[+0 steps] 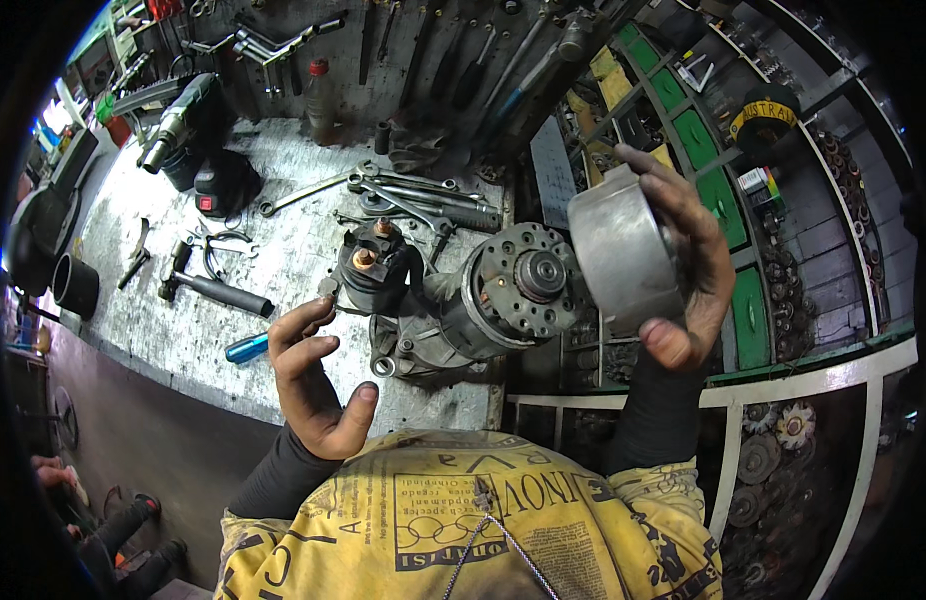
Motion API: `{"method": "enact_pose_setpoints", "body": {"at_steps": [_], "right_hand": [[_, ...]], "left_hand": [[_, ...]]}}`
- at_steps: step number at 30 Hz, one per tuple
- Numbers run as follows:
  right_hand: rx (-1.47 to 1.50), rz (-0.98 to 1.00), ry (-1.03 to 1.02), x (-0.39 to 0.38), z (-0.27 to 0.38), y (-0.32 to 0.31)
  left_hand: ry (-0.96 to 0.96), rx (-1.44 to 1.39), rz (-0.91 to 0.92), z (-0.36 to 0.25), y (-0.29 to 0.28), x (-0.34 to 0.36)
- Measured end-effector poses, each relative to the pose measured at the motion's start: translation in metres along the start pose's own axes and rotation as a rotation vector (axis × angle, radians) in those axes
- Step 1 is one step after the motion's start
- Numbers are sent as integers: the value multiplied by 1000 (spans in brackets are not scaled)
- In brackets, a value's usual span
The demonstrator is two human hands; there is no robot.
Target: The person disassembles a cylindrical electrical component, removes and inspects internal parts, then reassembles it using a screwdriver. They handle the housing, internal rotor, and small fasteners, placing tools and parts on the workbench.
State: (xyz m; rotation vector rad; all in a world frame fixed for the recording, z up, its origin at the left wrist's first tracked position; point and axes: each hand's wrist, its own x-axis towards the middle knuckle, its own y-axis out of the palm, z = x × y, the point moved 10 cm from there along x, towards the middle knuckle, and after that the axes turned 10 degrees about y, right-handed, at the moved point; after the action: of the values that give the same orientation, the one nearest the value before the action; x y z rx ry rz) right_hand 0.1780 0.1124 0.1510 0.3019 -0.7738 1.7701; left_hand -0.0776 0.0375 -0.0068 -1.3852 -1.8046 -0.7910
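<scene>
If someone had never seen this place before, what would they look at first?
Probably the big, shiny silver metal cup in the person's right hand, just right of the middle. Next might come the machine beside it, near the bench's right edge, whose round end is dotted with holes. The bright yellow printed shirt at the bottom stands out too, and so do the green drawers on the right.

Cover [621, 250]: smooth metal, soft sheen. Motor casting [420, 348]: rough matt metal. Terminal bolt [364, 259]: coppery metal. Shirt [593, 540]: cloth.
</scene>
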Motion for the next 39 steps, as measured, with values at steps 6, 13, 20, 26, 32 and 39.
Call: {"method": "enact_pose_setpoints", "body": {"at_steps": [6,13,20,26,32,39], "right_hand": [[-247,130,-134,5,9,28],[-270,50,-175,8,11,26],[-24,-175,5,-2,-14,-7],[-99,-158,13,-17,-19,-14],[-45,-171,42,-29,-17,-22],[159,-271,216,-43,-51,-11]], "left_hand": [[78,43,25,7,4,10],[88,63,35,13,2,11],[223,177,168,-15,13,38],[406,255,254,-45,50,56],[366,334,279,-45,68,51],[305,345,355,-41,75,48]]}}
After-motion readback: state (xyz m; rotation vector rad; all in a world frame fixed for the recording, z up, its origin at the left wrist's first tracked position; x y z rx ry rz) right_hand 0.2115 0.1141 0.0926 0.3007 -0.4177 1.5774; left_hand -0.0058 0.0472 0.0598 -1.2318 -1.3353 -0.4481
